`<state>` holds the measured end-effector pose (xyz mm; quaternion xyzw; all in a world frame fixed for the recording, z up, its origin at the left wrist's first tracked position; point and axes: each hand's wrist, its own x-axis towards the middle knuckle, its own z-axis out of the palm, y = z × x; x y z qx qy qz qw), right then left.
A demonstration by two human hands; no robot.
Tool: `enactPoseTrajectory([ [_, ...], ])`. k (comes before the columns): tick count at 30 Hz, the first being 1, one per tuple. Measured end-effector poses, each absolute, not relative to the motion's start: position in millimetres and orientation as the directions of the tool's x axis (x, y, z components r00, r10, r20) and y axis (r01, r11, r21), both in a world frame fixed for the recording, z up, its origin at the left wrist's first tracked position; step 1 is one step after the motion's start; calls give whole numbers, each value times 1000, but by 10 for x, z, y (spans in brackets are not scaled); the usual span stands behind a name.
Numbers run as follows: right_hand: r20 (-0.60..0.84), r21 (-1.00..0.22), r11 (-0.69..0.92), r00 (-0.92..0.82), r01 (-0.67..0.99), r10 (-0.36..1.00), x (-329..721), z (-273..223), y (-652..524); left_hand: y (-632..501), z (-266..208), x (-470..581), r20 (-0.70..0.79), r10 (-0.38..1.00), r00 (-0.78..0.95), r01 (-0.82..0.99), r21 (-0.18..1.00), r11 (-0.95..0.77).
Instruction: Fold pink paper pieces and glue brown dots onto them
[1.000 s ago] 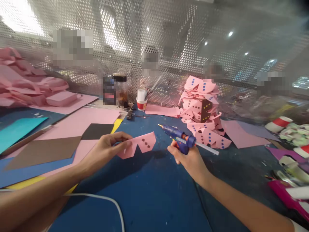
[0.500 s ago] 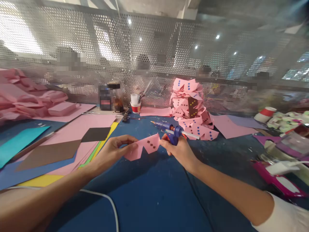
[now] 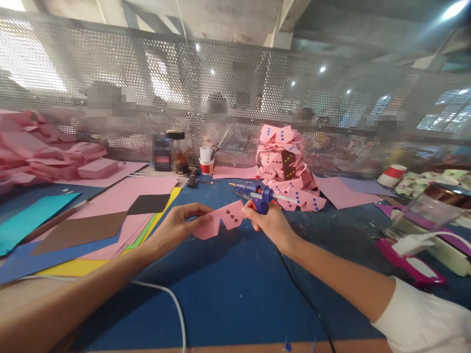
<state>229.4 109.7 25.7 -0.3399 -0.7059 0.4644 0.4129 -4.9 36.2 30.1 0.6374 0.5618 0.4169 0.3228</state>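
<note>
Between the fingers and thumb of my left hand [image 3: 187,223] is the left end of a pink paper piece [image 3: 211,226], notched along its lower edge and marked with small dark brown squares. My right hand [image 3: 270,223] is closed around a blue hot glue gun [image 3: 259,196], its nozzle pointing left above the paper and a clear glue stick [image 3: 285,197] sticking out behind. The right fingertips also meet the right end of the paper. Behind the gun rises a tall pile of similar pink pieces [image 3: 272,159] with blue, brown and yellow squares.
Coloured sheets [image 3: 79,230] cover the left side, beside a heap of pink paper [image 3: 47,147]. A jar [image 3: 180,154] and a red-and-white cup [image 3: 207,165] stand by the perforated screen [image 3: 235,73]. A pink power strip [image 3: 408,260] lies right. Cables [image 3: 172,294] cross the blue table.
The view has tilted up slightly and shifted, so the table's near edge now shows. Both hands keep hold of the paper and the glue gun, with little movement.
</note>
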Motion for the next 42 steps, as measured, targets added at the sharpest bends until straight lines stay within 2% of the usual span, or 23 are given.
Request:
enactPoseTrajectory([
  [8,212,-961,263,-391,83,896,2343,307,1040,348,366,43,153,986,73,409,897,-169],
  [12,231,-962,267,-349,57,908,2434,368,973,298,423,111,164,984,66,389,904,-176],
  [19,253,-958,279,-252,72,934,2690,330,924,322,326,47,372,928,17,501,800,-330],
  [22,253,-958,278,-253,70,934,2710,264,917,347,248,26,344,937,57,536,782,-319],
  [27,244,-953,280,-257,116,935,2673,201,926,330,185,40,247,964,99,511,819,-262],
  [33,324,-899,386,-278,206,904,2724,232,921,333,198,-2,262,965,32,533,812,-238],
  [36,310,-878,377,-251,294,917,2728,243,809,350,207,-39,239,971,12,529,822,-209],
  [38,279,-858,374,-291,353,915,2699,232,702,354,200,-55,237,971,18,533,820,-209],
  [42,349,-721,567,-498,399,794,2620,182,551,346,171,-40,247,967,61,539,807,-241],
])
